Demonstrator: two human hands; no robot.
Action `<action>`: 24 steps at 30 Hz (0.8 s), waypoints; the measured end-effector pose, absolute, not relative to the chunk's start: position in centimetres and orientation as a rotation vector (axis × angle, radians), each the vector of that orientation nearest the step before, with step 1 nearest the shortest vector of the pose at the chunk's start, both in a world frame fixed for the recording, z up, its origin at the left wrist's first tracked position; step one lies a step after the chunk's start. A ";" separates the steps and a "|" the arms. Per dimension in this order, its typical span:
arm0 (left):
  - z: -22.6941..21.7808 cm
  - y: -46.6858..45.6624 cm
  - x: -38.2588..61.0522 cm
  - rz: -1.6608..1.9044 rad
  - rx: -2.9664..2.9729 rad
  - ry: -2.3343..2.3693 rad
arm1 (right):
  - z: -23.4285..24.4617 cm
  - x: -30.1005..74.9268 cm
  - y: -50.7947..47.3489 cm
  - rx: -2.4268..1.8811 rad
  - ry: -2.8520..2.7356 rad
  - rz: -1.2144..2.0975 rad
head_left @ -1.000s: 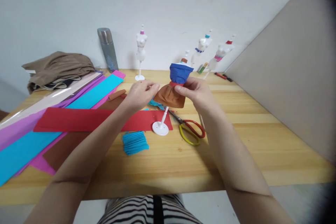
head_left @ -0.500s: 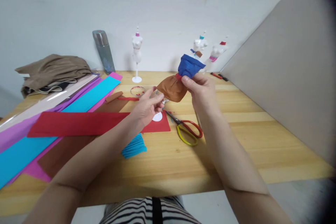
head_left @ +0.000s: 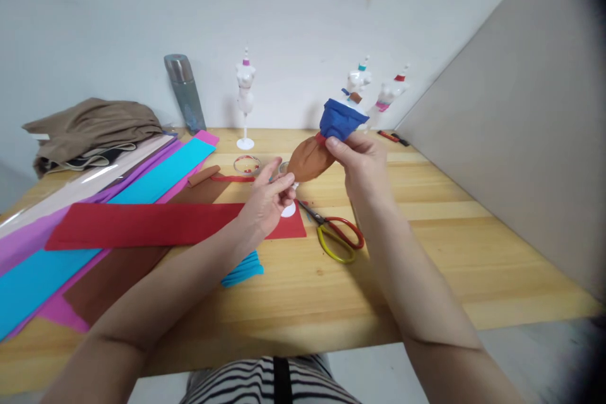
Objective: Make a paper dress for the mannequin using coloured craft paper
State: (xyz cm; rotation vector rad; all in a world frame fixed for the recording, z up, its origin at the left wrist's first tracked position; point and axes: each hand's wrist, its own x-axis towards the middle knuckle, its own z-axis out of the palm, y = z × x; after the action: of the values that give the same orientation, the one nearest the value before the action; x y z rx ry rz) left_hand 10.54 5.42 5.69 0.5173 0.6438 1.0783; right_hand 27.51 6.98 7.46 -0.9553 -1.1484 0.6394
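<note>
A small dress of crinkled paper (head_left: 310,161) is held tilted above the table, with a brown skirt part, a red waist and a flared blue part (head_left: 341,118). My right hand (head_left: 362,158) is closed round its waist, thumb in front. The thumb and curled fingers of my left hand (head_left: 269,199) pinch the skirt's lower end, index finger sticking up. By those fingers shows a white disc (head_left: 288,209). Beyond the blue part is a white mini mannequin (head_left: 358,81) with a teal collar and a small brown-and-blue bow; whether it is inside the dress I cannot tell.
Scissors (head_left: 338,237) lie below my hands. A red paper strip (head_left: 151,225) crosses blue, purple and brown sheets at left. Nearby are a pleated blue piece (head_left: 243,269) and a tape roll (head_left: 247,165). Behind stand another mannequin (head_left: 245,98), a bottle (head_left: 185,95) and folded cloth (head_left: 97,129).
The skirt's lower end has gone from spread wide to gathered at my left thumb. My left hand and the white disc have shifted slightly right. The right hand keeps its hold.
</note>
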 end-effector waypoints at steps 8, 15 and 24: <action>4.3 4.8 11.2 1.054 0.603 0.576 | 7.6 26.9 6.8 -0.952 -1.130 0.637; 4.0 5.6 11.1 1.027 0.570 0.710 | 7.6 27.4 7.0 -0.935 -1.108 0.647; 10.8 11.5 4.9 1.463 0.342 0.710 | 8.6 28.6 8.1 -1.017 -1.244 0.533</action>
State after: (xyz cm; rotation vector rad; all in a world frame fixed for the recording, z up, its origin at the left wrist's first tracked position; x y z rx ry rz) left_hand 4.88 11.45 10.83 0.3418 0.7103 1.4629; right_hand 28.57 8.10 8.63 -1.0170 -1.2445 0.5328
